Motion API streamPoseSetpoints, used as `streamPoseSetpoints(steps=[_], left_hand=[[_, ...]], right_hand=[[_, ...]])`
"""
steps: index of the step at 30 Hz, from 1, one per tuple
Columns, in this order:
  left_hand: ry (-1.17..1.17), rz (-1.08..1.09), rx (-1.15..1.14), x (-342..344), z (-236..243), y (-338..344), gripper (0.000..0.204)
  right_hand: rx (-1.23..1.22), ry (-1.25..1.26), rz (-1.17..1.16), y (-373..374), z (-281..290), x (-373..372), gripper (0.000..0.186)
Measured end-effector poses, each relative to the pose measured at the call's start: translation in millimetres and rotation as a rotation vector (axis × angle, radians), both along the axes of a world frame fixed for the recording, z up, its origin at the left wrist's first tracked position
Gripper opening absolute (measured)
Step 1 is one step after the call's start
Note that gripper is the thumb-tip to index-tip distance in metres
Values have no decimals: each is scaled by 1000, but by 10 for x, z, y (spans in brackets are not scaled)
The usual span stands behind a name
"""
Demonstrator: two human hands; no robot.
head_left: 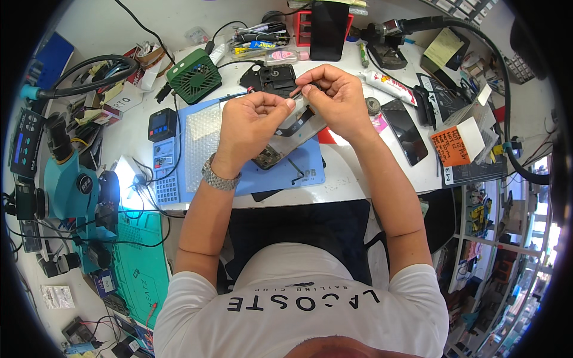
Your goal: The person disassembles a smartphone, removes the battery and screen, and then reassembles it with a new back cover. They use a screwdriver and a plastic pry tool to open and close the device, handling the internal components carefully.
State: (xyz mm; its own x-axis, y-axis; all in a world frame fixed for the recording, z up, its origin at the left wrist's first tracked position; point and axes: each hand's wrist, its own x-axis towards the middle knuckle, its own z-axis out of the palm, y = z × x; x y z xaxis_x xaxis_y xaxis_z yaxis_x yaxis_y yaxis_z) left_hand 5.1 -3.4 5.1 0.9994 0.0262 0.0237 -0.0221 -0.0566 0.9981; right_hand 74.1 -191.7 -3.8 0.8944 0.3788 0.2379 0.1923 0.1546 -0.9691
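Note:
An opened phone (292,138), its inner frame showing, slants between my two hands above a blue work mat (310,170). My left hand (253,119), with a metal-band watch (221,173) on its wrist, is closed at the phone's upper left, thumb against index finger. My right hand (337,101) is closed too, its thumb and fingers pinched at the phone's far end. Between the fingertips shows a thin dark edge; what it belongs to is too small to make out. Just beyond lies a black phone part (274,77). Bubble wrap (203,146) is left of my left hand.
At the left stand a teal microscope (74,191) and a green fan (194,76). A dark phone (406,131), a white tube (388,86) and an orange-labelled box (459,146) are at the right. An upright black phone (328,30) stands at the back.

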Motion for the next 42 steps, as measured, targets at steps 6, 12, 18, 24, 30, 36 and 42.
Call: streamPoseSetpoints(steps=[6, 12, 18, 24, 30, 36, 42], left_hand=[[17, 6, 22, 11, -27, 20, 20], [94, -223, -176, 85, 48, 295, 50], [93, -346, -916, 130, 179, 448, 111], [-276, -328, -777, 135, 11, 83, 109], [-326, -94, -742, 140, 61, 42, 87], [-336, 9, -837, 209, 103, 541, 88], [-512, 179, -827, 244, 153, 771, 82]], right_hand=[[6, -11, -45, 36, 9, -50, 12], [32, 132, -51, -32, 95, -44, 18], [375, 341, -156, -31, 93, 5, 24], [644, 470, -87, 88, -65, 86, 25], [394, 314, 218, 220, -130, -95, 28], [1, -9, -10, 271, -168, -100, 18], [-505, -633, -22, 752, 7, -311, 18]])
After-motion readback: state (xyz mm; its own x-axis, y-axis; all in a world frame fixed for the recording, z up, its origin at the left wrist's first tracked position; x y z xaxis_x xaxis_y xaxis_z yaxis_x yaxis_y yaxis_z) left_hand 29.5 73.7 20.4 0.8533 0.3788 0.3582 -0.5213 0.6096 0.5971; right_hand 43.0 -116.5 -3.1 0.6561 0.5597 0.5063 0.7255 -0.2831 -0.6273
